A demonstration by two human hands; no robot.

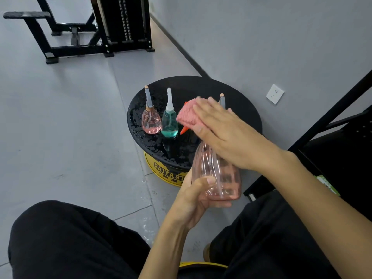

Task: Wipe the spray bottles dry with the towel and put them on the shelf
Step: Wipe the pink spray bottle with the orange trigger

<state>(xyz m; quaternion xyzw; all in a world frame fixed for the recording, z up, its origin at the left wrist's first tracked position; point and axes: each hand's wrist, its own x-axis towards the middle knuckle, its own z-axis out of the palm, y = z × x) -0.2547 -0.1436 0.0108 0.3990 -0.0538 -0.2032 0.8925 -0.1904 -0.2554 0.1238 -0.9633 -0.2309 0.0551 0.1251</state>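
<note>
- Grey floor [70, 117] and a grey wall [261, 37] frame a round black surface [241, 109] beaded with water. A black weight machine [120, 23] stands well behind it.
- Left hand [193, 196] grips the large pink spray bottle [217, 178] round its base. It is held off the surface, just before the near edge.
- Right hand [225, 133] holds the pink towel [188, 115] over the bottle's head. Its fingers lie nearly flat on the cloth, with the thumb at its near side. An orange trigger [183, 129] pokes out below.
- Near the left edge stands a small pink bottle [151, 119], with a teal bottle [169, 123] just beside it.
- A third bottle [222, 99] shows only its nozzle behind the right hand.
- My judgement is that the task is early: one bottle is being wiped and three wait on the wet surface.
- No bottle can be seen on the black shelf [342, 158] at right.
</note>
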